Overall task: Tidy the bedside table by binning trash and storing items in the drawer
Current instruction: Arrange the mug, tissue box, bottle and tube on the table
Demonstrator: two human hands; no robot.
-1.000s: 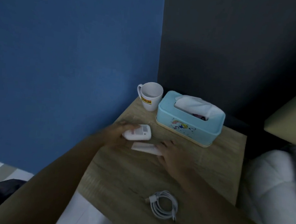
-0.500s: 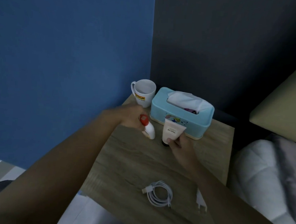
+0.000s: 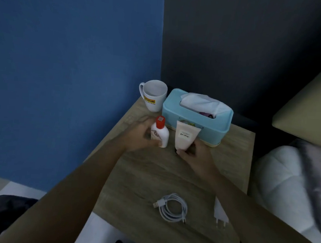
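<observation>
Gripping a small white plastic bottle with a red cap (image 3: 160, 135), the left hand (image 3: 139, 137) has its fingers curled round the bottle's body from the left side. The bottle stands upright, cap on top, just in front of the tissue box. The right hand (image 3: 199, 158) pinches a pale, soft squeeze tube with dark lettering (image 3: 185, 136) at its narrow lower end, thumb and fingers closed tight on it. The tube's flat crimped end points up and leans slightly toward the box. The two items sit side by side, close but not touching. I cannot tell whether their bases rest on the light wood-grain desk (image 3: 152, 174) or hang just above it.

Counting what is here: two hands, one bottle, one tube. At the back of the desk there is one white ceramic mug with a yellow label (image 3: 154, 96), and just beside it one light blue plastic tissue box (image 3: 208, 124) with a white tissue (image 3: 200, 103) sticking out of its slot. Near the front edge lies one coiled white USB cable (image 3: 172, 208). To its right is one white charger plug (image 3: 220, 213), partly tucked under the right forearm. A white quilted duvet (image 3: 285, 177) lies on the bed to the right of the desk.
</observation>
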